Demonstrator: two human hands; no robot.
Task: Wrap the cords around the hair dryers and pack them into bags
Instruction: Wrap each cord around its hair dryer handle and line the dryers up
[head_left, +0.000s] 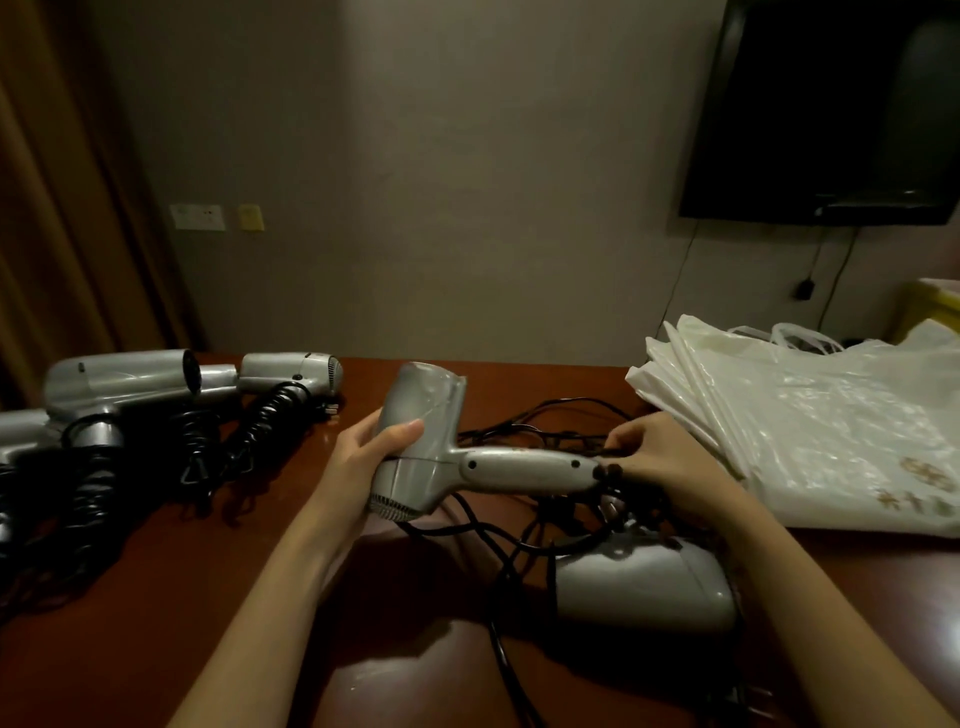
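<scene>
Early: left hand (363, 457) gripping hair dryer (415, 447) | right hand (670, 467) pinching its cord (545, 415), wrapping starting | bags (810, 431) lying unfilled, other dryers (156, 384) waiting

Bare forearms, no sleeves, 2 hands.

Dim room: plain beige wall (441, 182), brown curtain (62, 208) at left, dark wall-mounted television (831, 114), glossy reddish-brown table (156, 597).
</scene>
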